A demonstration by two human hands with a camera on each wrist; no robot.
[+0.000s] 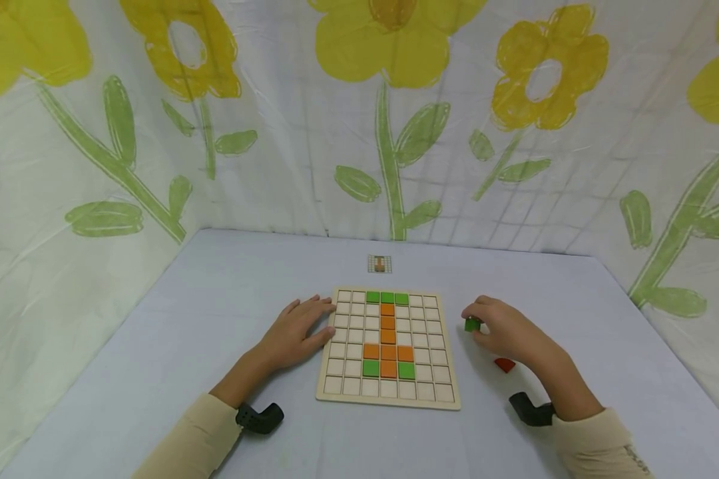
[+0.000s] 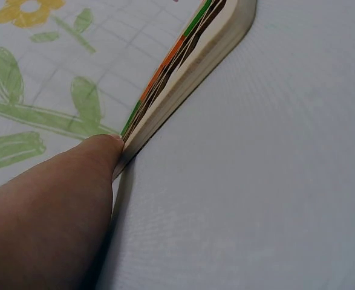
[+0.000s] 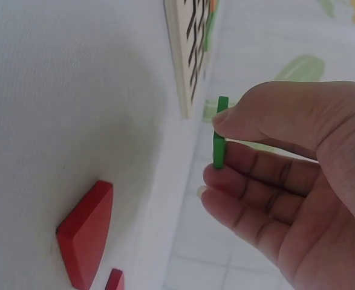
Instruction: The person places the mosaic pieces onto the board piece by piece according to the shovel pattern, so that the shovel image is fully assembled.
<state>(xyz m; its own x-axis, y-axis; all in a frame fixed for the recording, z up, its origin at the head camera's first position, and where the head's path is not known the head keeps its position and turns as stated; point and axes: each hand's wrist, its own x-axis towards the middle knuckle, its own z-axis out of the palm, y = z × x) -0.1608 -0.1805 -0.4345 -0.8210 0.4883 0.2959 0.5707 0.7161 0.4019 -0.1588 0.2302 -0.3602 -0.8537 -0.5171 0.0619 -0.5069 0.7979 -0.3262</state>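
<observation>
A wooden grid board [image 1: 389,402] lies on the table. Green tiles [image 1: 387,297] fill three cells of its top row, with a column of orange tiles [image 1: 387,322] below. Lower down, a row of three orange tiles stands above an orange tile flanked by two green ones. My left hand [image 1: 293,334] rests flat, thumb and fingertips touching the board's left edge. To the right of the board, my right hand [image 1: 503,326] pinches a small green tile [image 3: 220,133] between thumb and fingers, raised off the table. Red pieces [image 3: 86,235] lie beneath it.
A small picture card [image 1: 379,264] with a grid lies beyond the board's far edge. Behind the table [image 1: 263,266] hangs a white curtain with painted yellow flowers [image 1: 383,40]. A dark strap-on device [image 1: 259,419] sits at each wrist.
</observation>
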